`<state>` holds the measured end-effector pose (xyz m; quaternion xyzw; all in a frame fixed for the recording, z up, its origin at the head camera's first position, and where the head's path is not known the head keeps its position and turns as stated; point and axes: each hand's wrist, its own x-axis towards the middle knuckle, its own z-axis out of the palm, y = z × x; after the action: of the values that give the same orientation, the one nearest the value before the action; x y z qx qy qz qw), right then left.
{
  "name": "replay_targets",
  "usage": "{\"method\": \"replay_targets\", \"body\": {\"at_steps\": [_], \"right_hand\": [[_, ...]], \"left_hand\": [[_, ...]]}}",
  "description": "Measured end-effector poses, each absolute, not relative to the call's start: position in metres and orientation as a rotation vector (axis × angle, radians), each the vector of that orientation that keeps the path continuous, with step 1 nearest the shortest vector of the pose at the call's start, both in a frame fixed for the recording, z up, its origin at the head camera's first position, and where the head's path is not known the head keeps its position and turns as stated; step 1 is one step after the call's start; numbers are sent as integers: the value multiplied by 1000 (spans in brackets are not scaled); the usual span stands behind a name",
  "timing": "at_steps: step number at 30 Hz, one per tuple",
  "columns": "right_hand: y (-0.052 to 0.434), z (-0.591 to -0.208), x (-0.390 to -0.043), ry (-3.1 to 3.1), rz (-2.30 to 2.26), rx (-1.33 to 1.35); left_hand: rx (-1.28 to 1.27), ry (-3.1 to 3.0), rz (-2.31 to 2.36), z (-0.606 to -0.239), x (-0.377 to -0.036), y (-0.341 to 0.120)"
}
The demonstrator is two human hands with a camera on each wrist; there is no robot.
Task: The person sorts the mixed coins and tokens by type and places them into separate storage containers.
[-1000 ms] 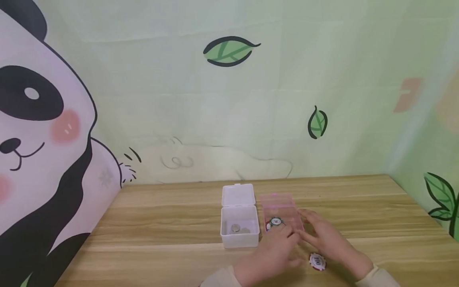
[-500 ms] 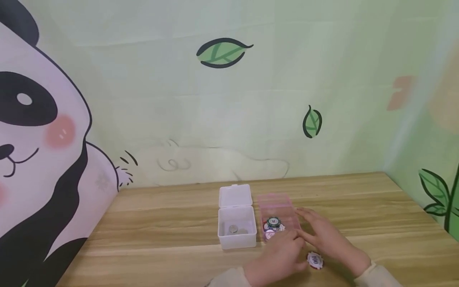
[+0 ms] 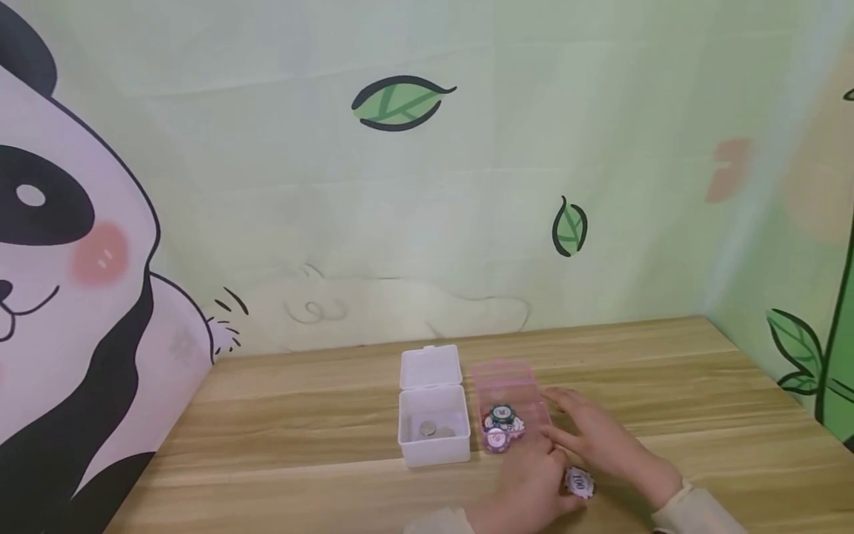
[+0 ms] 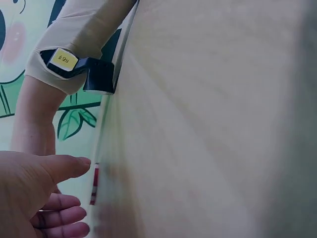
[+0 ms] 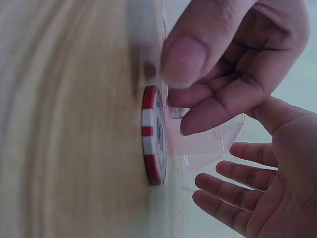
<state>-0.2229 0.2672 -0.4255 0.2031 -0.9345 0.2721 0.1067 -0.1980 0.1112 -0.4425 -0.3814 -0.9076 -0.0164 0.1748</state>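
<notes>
the red chip [image 3: 579, 483] lies flat on the worktop [image 3: 300, 430], just in front of the pink box [image 3: 508, 400] (which already holds chips). the right hand [image 3: 603, 443] hovers over it, grip spread and holding nothing; the left hand [image 3: 534, 486] lies relaxed beside it, also empty. best to pinch the chip by its rim, then lift it clear of the box wall.

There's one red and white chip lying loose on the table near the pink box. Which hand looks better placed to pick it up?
Probably the left hand. It lies right beside the red and white chip, seemingly touching its edge, while the right hand reaches farther back, fingers beside the pink box.
</notes>
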Motion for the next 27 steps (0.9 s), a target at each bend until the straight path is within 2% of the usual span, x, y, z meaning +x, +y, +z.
{"method": "replay_targets", "body": {"at_steps": [27], "right_hand": [[269,-426,-224,-2767,850,602]], "left_hand": [[-924,-2589,-226,-460,-194,120]]}}
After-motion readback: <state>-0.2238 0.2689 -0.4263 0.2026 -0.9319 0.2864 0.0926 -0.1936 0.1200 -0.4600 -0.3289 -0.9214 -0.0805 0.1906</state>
